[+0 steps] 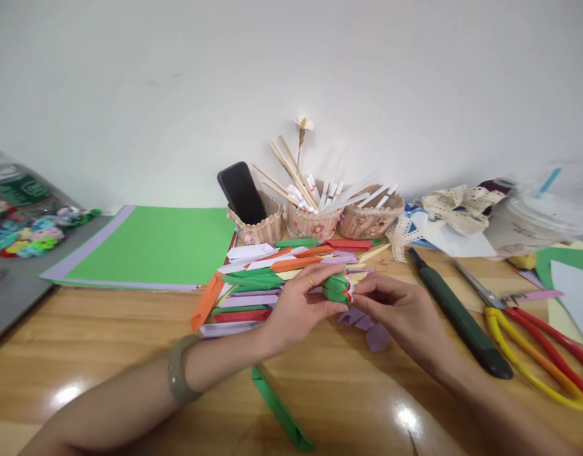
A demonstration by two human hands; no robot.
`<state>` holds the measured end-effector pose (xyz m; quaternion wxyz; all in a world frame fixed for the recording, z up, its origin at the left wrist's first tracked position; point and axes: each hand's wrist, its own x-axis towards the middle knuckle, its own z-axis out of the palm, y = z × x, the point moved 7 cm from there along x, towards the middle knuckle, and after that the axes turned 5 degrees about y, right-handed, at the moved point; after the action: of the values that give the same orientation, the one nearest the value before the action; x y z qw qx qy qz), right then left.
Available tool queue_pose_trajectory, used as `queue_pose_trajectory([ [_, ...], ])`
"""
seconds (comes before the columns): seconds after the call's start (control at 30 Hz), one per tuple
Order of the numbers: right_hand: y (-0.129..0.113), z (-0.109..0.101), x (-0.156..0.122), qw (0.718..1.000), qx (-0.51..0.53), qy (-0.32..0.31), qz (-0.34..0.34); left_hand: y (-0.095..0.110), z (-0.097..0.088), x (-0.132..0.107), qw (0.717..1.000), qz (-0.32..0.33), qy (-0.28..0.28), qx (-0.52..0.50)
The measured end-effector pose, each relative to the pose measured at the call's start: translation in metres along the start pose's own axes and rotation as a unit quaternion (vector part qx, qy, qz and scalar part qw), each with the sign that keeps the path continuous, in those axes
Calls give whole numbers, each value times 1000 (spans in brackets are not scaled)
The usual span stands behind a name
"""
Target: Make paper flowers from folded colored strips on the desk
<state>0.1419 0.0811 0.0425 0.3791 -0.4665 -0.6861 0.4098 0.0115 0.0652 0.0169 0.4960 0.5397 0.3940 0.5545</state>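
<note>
Between my two hands is a small folded paper piece (336, 288), green with white and red at its right edge. My left hand (298, 304) grips its green side between thumb and fingers; a ring and a bangle show on this arm. The fingers of my right hand (395, 304) pinch the white and red edge. Behind the left hand lie many folded paper strips (248, 278) in green, white, orange, red and purple. Some purple folded pieces (377, 337) rest on the table below the right hand. One green folded strip (282, 408) lies nearer to me.
Green and purple paper sheets (158, 247) lie at the left beside a grey surface with colourful small items. Three decorated cups (314, 226) hold a phone (242, 193), sticks and markers. At the right are a dark green cutter (455, 310), scissors (533, 354), lace and a plastic cup (533, 218).
</note>
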Motion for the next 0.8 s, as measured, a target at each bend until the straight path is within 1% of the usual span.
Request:
queue_pose_trajectory([
  [0.1,-2,-1,0,1000,-11,-1,-15,-2,2,1,999,-12,-11,-32],
  [0.27,-10,-4,-2,998,-47,6,-50,-6,2,3,994,-68,0,-86],
  [0.37,-14,-11,-4,993,-73,52,-71,-6,0,4,991,-84,15,-104],
  [0.43,-20,-16,-8,984,-99,90,-118,-8,-1,4,990,-90,18,-111],
  [0.5,-28,-17,-13,965,-132,116,-195,-10,-3,4,989,-91,21,-117],
  [0.6,-36,-10,-23,924,-192,129,-304,-13,-4,3,987,-88,29,-131],
  [0.7,-37,2,-31,876,-284,129,-369,-14,-5,3,985,-90,33,-145],
  [0.8,-39,11,-38,812,-381,135,-421,-14,-5,2,984,-97,38,-148],
])
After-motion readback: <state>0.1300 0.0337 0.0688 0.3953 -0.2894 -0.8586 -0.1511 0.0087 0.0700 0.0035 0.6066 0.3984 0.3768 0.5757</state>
